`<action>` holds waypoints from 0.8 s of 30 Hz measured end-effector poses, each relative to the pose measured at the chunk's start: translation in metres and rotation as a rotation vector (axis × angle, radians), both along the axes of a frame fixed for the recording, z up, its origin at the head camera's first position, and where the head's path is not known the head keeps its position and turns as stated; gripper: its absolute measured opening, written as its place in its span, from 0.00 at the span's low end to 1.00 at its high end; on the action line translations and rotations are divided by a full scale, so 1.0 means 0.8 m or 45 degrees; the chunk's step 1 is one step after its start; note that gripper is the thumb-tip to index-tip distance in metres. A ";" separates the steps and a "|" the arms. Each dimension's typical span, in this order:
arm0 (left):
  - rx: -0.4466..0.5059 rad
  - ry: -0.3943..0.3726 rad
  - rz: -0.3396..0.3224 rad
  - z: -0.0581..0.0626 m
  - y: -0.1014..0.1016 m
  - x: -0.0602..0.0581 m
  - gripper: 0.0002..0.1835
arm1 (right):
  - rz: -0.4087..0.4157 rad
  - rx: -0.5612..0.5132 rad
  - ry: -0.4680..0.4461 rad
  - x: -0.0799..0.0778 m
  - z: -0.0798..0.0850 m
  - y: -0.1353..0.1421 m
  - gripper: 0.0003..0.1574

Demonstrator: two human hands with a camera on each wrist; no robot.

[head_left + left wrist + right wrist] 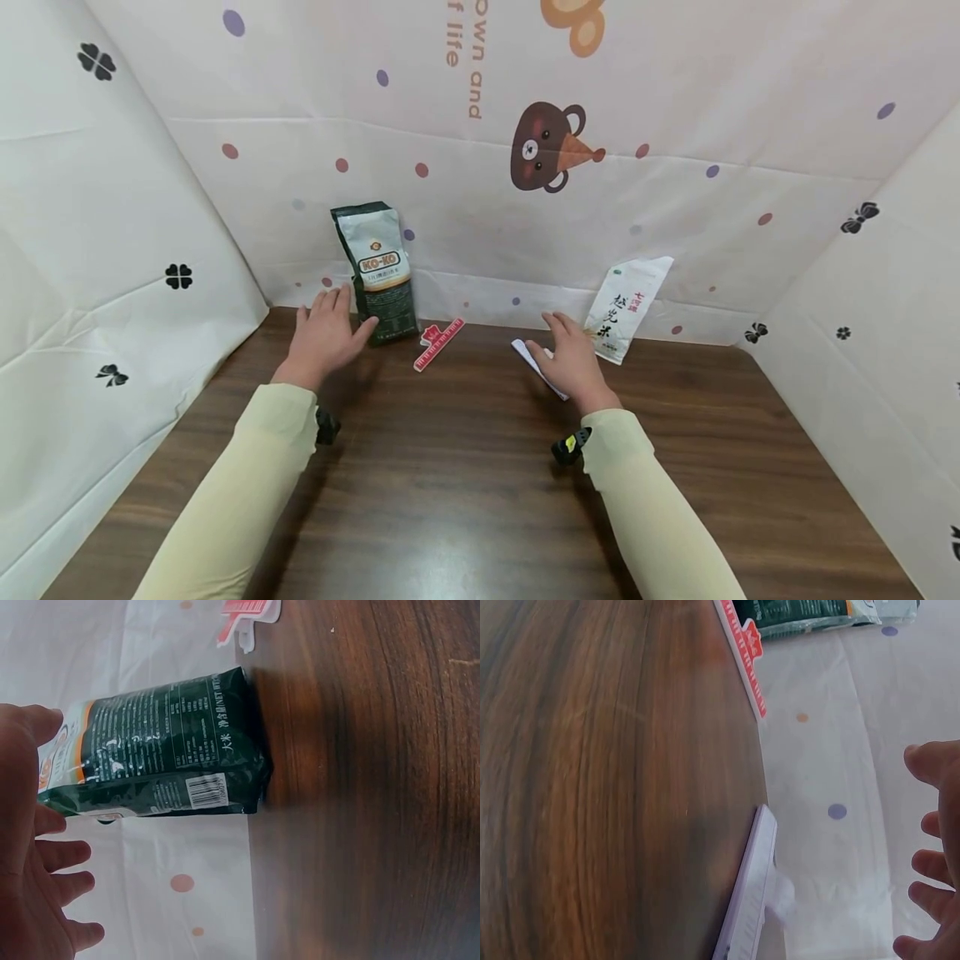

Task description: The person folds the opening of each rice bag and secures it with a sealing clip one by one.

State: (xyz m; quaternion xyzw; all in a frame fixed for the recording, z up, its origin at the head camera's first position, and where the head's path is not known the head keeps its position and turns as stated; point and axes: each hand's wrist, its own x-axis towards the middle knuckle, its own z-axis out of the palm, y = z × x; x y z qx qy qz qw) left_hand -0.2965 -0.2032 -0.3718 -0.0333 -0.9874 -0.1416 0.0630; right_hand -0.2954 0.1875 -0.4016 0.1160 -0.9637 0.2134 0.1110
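Observation:
A dark green and white KO-KO rice bag (386, 283) stands upright against the back wall. Beside its left side is my left hand (318, 333), fingers spread and thumb in front of the bag; whether it touches is hard to tell. The left wrist view has the bag's barcode side (206, 791) facing the palm. My right hand (572, 362), fingers extended, hovers by a pale lilac-white sealing clip (531, 358), hiding part of it. In the right wrist view that clip (748, 889) lies apart from the fingers. Between both hands lies a red and white sealing clip (438, 343).
A white rice bag (628, 308) leans on the back wall, just right of my right hand. Patterned white cloth walls (480, 208) enclose the brown wooden table (442, 467) at the back and both sides.

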 end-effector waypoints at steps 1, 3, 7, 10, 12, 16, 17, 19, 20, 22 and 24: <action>0.000 0.002 0.002 0.000 -0.001 0.000 0.47 | 0.002 -0.003 0.001 0.000 0.001 -0.003 0.41; 0.004 0.004 0.006 0.000 -0.002 0.001 0.47 | 0.012 -0.021 0.003 0.000 0.003 -0.008 0.42; 0.016 0.010 0.012 0.000 -0.003 0.000 0.48 | 0.035 -0.042 0.006 0.000 0.006 -0.016 0.42; 0.024 0.016 0.019 -0.001 -0.003 0.000 0.48 | 0.045 -0.033 0.006 -0.002 0.006 -0.021 0.42; 0.028 0.019 0.020 -0.001 -0.004 -0.001 0.49 | 0.053 -0.037 0.009 -0.004 0.006 -0.025 0.42; 0.031 0.025 0.025 0.001 -0.005 -0.002 0.49 | 0.066 -0.064 0.005 -0.007 0.005 -0.032 0.41; 0.031 0.024 0.026 0.001 -0.005 -0.002 0.49 | 0.067 -0.070 0.002 -0.007 0.004 -0.034 0.41; 0.029 0.024 0.029 0.001 -0.005 -0.002 0.49 | 0.067 -0.076 -0.009 -0.009 0.003 -0.037 0.41; 0.031 0.024 0.031 0.002 -0.005 -0.003 0.49 | 0.068 -0.081 -0.016 -0.009 0.002 -0.039 0.41; 0.030 0.031 0.034 0.002 -0.006 -0.003 0.48 | 0.066 -0.084 -0.019 -0.010 0.000 -0.043 0.41; 0.030 0.039 0.038 0.002 -0.006 -0.004 0.48 | 0.070 -0.094 -0.018 -0.011 -0.001 -0.047 0.41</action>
